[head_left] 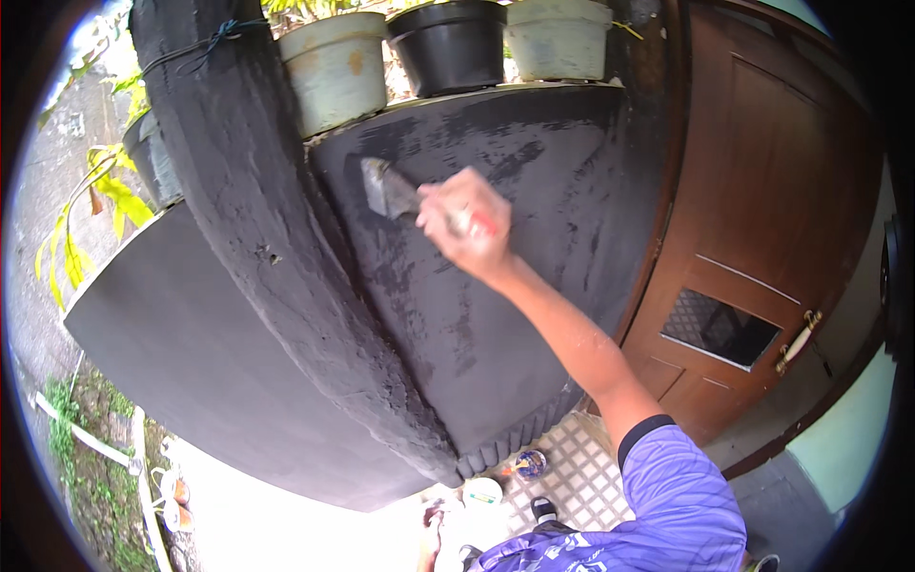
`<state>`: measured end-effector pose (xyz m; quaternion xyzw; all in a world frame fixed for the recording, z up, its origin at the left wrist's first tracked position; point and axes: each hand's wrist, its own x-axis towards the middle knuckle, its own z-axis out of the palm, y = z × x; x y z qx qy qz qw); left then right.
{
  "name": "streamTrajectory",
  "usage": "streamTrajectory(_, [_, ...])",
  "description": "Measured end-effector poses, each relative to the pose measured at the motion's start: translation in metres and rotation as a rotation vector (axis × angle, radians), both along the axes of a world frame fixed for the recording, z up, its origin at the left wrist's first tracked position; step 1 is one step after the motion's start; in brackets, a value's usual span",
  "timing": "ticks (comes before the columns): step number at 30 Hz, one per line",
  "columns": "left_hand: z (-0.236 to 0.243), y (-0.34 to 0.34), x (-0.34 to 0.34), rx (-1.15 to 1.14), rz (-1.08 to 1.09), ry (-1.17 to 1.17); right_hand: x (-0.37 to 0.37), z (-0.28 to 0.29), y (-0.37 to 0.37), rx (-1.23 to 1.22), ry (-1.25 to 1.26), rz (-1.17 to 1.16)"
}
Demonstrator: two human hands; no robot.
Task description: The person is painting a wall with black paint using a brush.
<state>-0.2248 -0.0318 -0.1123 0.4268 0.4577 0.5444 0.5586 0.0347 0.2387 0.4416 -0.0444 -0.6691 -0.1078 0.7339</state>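
My right hand (467, 219) is wrapped round the handle of a wide, flat paintbrush (389, 191), its head against the dark grey wall panel (496, 315). Darker, wet-looking streaks run over the panel's upper part and down its left side. Slight motion blur softens the hand. Low in the view, my left hand (434, 520) hangs in glaring light near a white tub (482, 492); its fingers are too washed out to read. Beside that tub, on the tiled floor, stands a small open container (530, 464) with dark contents.
A rough dark pillar (276, 248) borders the panel on the left. Along the wall's top stand two pale flowerpots, one (334, 71) left and one (558, 40) right of a black pot (448, 48). To the right is a brown wooden door (753, 191) with a handle (799, 341).
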Motion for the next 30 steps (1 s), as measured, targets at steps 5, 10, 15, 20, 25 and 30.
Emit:
streamTrajectory(5, [0.006, -0.019, -0.009, -0.037, 0.106, 0.084, 0.096, 0.035, 0.014, -0.325, 0.146, 0.173])
streamTrajectory(10, [0.022, -0.031, -0.003, -0.067, 0.153, 0.303, 0.190, 0.064, 0.021, -0.260, 0.182, -0.053])
streamTrajectory(15, [0.038, -0.030, 0.036, -0.045, 0.337, 0.018, 0.297, 0.091, 0.025, -0.191, 0.256, -0.288])
streamTrajectory(20, [0.029, -0.020, 0.073, -0.052, 0.359, -0.050, 0.355, 0.090, 0.039, -0.209, 0.267, -0.401])
streamTrajectory(25, [0.033, -0.016, 0.096, -0.031, 0.376, -0.118, 0.385, 0.089, 0.034, -0.166, 0.370, -0.501])
streamTrajectory(30, [0.225, 0.040, 0.164, -0.075, 0.371, -0.187, 0.396, 0.076, 0.046, -0.144, 0.429, -0.683])
